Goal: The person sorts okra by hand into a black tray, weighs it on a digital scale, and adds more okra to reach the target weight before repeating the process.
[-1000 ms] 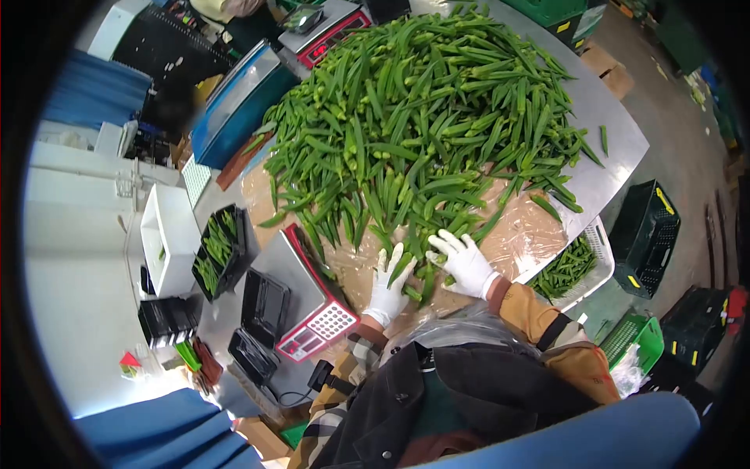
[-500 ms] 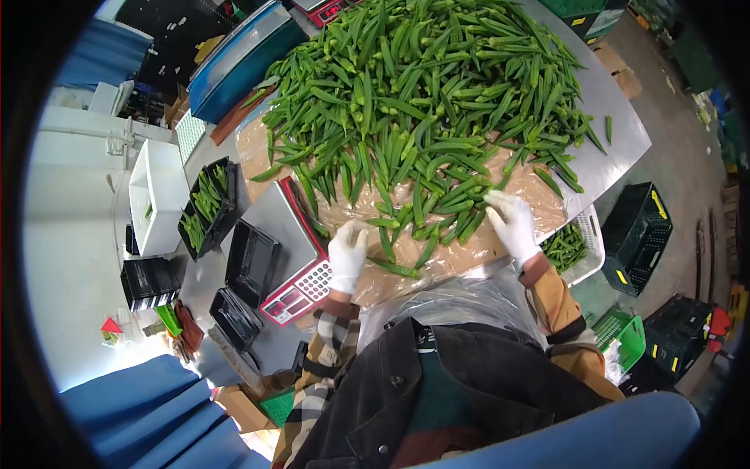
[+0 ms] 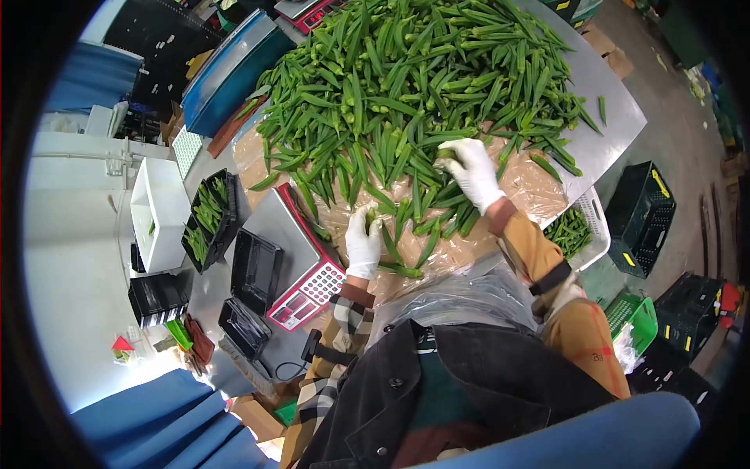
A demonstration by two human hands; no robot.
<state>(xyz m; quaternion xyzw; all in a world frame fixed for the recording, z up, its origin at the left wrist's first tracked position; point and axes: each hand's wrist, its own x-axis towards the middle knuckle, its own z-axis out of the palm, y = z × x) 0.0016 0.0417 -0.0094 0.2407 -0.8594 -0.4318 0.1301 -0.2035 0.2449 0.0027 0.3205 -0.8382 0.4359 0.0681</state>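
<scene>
Closed in a pinch, the grip of the right hand [image 3: 473, 173] seems to have an okra pod [image 3: 446, 154] between thumb and fingertips, just right of centre in the frame, at the lower edge of the okra heap [image 3: 422, 78]. Left of centre and lower, the left hand [image 3: 362, 246] has its thumb and fingers drawn close together; green shows at the tips, but I cannot tell whether a pod is gripped or lies behind them. Loose pods [image 3: 426, 248] lie between the hands on the plastic-covered brown sheet [image 3: 535, 186], and the red-edged scale [image 3: 319, 283] stands just beside the left hand. To handle the pods well, pinch lightly near the stem end, since firm pressure could bruise the ridges or snap a tip. Lifting one clear of its neighbours should avoid dragging others along, and the left sleeve [image 3: 353, 316] is best kept off the scale's keys.
</scene>
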